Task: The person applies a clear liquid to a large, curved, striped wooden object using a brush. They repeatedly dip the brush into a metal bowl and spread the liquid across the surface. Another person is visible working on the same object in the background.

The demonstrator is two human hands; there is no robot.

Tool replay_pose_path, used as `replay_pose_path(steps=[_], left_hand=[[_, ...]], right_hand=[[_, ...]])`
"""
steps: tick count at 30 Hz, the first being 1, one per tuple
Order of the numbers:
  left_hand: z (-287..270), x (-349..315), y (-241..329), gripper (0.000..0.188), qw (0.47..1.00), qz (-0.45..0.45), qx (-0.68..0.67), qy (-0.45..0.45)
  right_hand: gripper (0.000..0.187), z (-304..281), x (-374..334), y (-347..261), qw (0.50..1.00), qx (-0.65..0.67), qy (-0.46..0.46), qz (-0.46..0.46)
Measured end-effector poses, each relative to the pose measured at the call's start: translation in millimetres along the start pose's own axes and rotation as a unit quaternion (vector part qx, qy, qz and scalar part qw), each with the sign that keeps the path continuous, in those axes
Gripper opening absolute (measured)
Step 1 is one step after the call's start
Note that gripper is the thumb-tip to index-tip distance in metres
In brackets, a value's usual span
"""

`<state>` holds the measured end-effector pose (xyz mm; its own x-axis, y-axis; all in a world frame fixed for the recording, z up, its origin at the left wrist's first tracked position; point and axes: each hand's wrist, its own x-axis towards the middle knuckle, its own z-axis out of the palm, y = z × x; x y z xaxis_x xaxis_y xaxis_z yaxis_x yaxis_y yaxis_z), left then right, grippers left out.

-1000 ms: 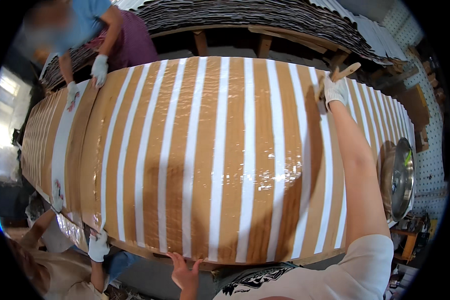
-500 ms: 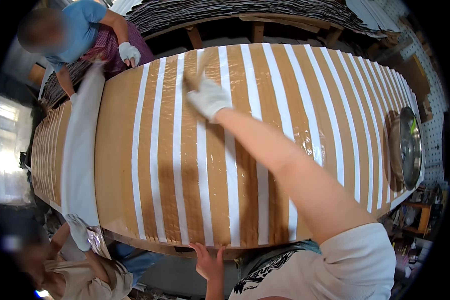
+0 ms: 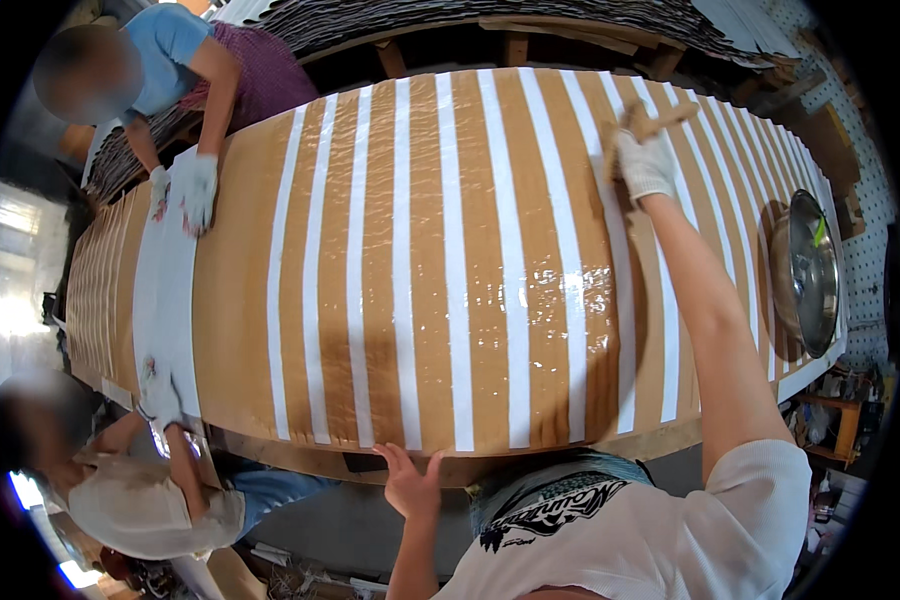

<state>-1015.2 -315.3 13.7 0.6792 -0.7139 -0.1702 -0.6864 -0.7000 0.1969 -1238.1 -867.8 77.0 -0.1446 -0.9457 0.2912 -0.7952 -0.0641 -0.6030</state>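
My right hand [image 3: 646, 165], in a white glove, is closed round a wooden-handled brush [image 3: 672, 121] over the far right part of the sheets. Its head is partly hidden by the glove. Under it lie large brown sheets [image 3: 476, 260] with white stripes between them, spread across a long table. A wet, glossy sheen covers their middle. My bare left hand [image 3: 411, 482] rests at the near table edge, its fingers spread and holding nothing.
A metal bowl [image 3: 808, 285] with something green at its rim stands at the right end. At the left, two people with gloved hands press on a white sheet [image 3: 166, 290]. Behind the table, dark layered stacks [image 3: 410, 25] lie on a wooden rack.
My right hand has swept the brush from the middle left to the far right. At the left, the raised white sheet now lies flat under the two people's hands.
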Motion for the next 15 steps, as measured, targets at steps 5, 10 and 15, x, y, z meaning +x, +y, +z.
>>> replay_pose_path(steps=[5, 10, 15], left_hand=[[-2, -4, 1, 0.092, 1.0, 0.005, 0.018, -0.001], [-6, -4, 8, 0.091, 1.0, 0.006, 0.027, 0.004], [-11, 0, 7, 0.09, 0.999, 0.007, 0.043, -0.013]], right_hand=[[0.033, 78, -133, -176, 0.884, -0.076, -0.203, -0.415], [0.054, 69, -218, -250, 0.875, 0.137, -0.41, -0.218], [0.053, 52, -156, -146, 0.941, 0.078, -0.304, -0.13]])
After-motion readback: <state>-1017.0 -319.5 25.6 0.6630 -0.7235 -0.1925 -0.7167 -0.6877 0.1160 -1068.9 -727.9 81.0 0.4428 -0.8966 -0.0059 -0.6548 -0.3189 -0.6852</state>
